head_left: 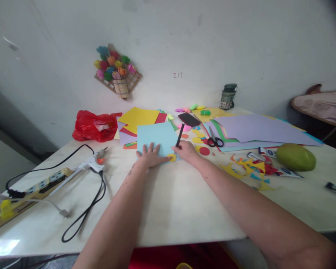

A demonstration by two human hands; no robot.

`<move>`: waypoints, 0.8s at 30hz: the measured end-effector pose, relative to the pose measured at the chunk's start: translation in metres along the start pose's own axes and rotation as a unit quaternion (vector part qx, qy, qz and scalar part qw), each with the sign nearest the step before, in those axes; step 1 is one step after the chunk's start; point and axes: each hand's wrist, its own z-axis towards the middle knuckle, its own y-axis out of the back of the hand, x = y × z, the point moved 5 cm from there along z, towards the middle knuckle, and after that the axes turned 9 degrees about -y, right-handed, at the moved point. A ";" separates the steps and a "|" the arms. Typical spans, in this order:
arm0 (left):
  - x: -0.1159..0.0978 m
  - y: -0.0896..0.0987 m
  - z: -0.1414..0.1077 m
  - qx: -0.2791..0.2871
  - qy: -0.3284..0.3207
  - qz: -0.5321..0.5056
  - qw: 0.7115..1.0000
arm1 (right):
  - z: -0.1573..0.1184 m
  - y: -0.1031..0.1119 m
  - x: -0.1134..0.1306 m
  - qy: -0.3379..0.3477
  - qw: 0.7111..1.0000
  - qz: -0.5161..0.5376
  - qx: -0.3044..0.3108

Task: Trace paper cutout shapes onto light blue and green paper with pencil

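Note:
A light blue sheet of paper [156, 134] lies on the white table. My left hand [149, 156] is spread flat on its lower part, the thumb reaching to a small yellow paper circle [172, 157] near the sheet's lower right corner. Beside that circle, my right hand [186, 150] grips a dark pen [180, 135], held upright with a slight tilt. The pen's tip is hidden by the fingers. Cut paper circles, among them a red one [204, 151], lie just right of my right hand.
Black-handled scissors [215, 141], a phone [189, 119] and coloured sheets [257, 127] lie beyond. Paper scraps [249, 168], glue tubes and a green fruit [296, 157] are right. A glue gun [95, 162], cables, a power strip [44, 184] and a red bag [92, 127] are left.

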 end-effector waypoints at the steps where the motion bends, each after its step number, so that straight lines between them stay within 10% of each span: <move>1: 0.000 0.000 0.000 0.000 0.000 -0.001 1.000 | 0.000 0.000 0.000 0.001 1.000 0.000 -0.001; 24: -0.002 0.003 -0.003 0.004 0.001 0.000 1.000 | -0.002 0.003 0.002 0.006 1.000 0.000 -0.013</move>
